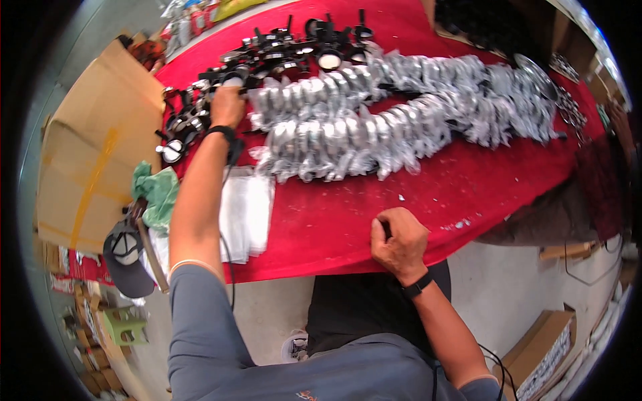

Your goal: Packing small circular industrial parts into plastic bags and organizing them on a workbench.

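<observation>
My left hand (228, 107) reaches to the far left of the red-covered table, into a pile of black pieces (284, 55) with stubby arms and round, shiny faces. Its fingertips meet a pale round face there, but they are blurred and partly hidden. Near the front edge my right hand (401, 242) rests in a loose fist, apart from the other things; no object shows in it. Long rows of round silver pieces in clear plastic wrap (354, 137) stretch across the table. Below my left forearm's wrist lies a stack of clear plastic bags (247, 210).
A large cardboard sheet (93, 154) stands at the left, with a green cloth (157, 194) and a dark cap (127, 257) beside it. A metal dish (535, 75) and chain-like metal parts (572, 110) lie at the far right. A dark cable hangs by my left arm.
</observation>
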A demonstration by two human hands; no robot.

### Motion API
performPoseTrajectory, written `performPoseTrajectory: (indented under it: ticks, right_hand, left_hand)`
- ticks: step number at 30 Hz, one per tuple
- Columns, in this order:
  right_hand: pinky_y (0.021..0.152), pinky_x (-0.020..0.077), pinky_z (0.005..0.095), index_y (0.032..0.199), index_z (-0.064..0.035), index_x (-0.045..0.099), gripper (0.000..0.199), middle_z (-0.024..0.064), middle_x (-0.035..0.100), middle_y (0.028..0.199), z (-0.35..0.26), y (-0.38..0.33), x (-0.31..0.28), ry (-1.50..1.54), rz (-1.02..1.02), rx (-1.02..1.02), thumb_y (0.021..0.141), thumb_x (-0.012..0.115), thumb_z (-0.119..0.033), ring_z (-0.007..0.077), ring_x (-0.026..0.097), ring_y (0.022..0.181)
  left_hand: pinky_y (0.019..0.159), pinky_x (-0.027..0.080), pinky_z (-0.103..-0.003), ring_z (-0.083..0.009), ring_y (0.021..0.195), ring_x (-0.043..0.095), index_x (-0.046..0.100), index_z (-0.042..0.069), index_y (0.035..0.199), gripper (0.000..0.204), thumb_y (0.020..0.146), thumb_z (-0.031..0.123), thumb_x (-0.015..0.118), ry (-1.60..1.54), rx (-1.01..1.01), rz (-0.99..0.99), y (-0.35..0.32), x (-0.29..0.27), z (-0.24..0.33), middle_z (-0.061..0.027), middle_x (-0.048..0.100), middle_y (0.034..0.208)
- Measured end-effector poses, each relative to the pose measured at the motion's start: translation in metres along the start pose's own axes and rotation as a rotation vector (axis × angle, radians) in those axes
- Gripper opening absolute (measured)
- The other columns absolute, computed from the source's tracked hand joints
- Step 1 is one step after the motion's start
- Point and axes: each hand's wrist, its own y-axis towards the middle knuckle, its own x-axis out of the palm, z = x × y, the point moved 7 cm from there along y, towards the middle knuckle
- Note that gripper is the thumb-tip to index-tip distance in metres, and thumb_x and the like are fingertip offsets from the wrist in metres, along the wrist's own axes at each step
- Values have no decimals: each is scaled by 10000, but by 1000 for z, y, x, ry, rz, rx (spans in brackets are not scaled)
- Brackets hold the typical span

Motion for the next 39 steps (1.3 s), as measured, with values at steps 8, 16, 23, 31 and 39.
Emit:
performPoseTrajectory:
  ticks: [8, 16, 23, 31, 39]
  right_hand:
    - [653, 549, 449, 855, -66, 640, 114, 109, 637, 791, 1, -5, -2, 39, 28, -19, 813, 745, -50, 338, 672, 741]
    - [633, 540, 403, 856, -38, 692, 86, 111, 685, 787, 4, -6, -9, 60, -21, 11, 846, 765, -81, 292, 678, 691]
    - [966, 550, 358, 1244, 28, 694, 623, 88, 720, 1233, -70, -44, 46, 1225, -611, 540, 1135, 485, -548, 190, 684, 1138]
    - [1130, 485, 413, 1420, 34, 597, 610, 146, 662, 1369, -78, -76, 13, 1750, -584, 720, 1148, 463, -496, 233, 628, 1290]
    - [1226, 406, 477, 1409, 111, 596, 551, 244, 598, 1498, -53, -66, -37, 1638, -430, 588, 1085, 608, -335, 312, 602, 1362]
  left_hand:
    - [640, 528, -297, -72, 696, 661, 811, 76, 980, 228, 1009, 295, 754, -710, -176, 236, -13, -84, -44, 15, 716, 756]
    - [811, 672, -312, -203, 916, 780, 648, -21, 1237, 231, 1034, 70, 709, -1182, -241, 48, -153, -181, 73, -135, 720, 1103]
    - [814, 651, -302, -218, 956, 788, 646, -7, 1170, 168, 1023, 38, 712, -1511, -282, -105, -302, -190, 198, -154, 761, 1081]
    - [965, 604, -335, -192, 1046, 728, 663, -24, 1121, 210, 948, -117, 738, -1552, -222, 65, -374, -176, 272, -167, 748, 1160]
    - [929, 582, -351, -217, 1012, 750, 779, 13, 1046, 192, 866, -9, 840, -1042, 58, -33, -372, -214, 281, -103, 792, 1015]
